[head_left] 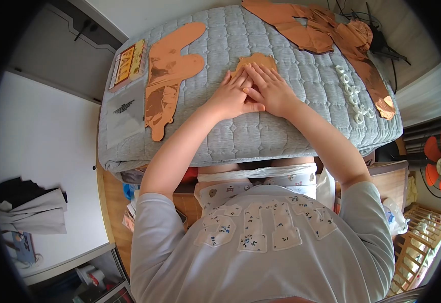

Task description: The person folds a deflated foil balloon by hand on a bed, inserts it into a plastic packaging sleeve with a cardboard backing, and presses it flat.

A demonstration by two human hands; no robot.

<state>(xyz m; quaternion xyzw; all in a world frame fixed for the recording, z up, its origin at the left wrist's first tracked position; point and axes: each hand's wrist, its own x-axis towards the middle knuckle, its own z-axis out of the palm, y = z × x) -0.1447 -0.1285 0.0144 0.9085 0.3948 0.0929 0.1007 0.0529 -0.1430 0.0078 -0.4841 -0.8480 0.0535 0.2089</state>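
Observation:
My left hand point(232, 96) and my right hand point(271, 92) lie flat on a folded rose-gold foil balloon point(265, 60), their fingers stretched out and overlapping. Only the far part of this foil shows; my palms and fingers cover the rest. To the left, a flat, uninflated rose-gold foil balloon point(172, 63) with rounded lobes is spread on the grey quilted mattress point(220, 40). More crumpled rose-gold foil point(311, 38) stretches along the far right side. Several small white rings point(354, 93), which look like coiled ribbon, lie to the right of my hands.
A yellow and red box point(128, 64) and a clear plastic bag point(125, 115) with black print lie at the mattress's left edge. Black cables and a dark object point(382, 45) are at the back right. An orange-bladed fan point(438, 164) stands at the right.

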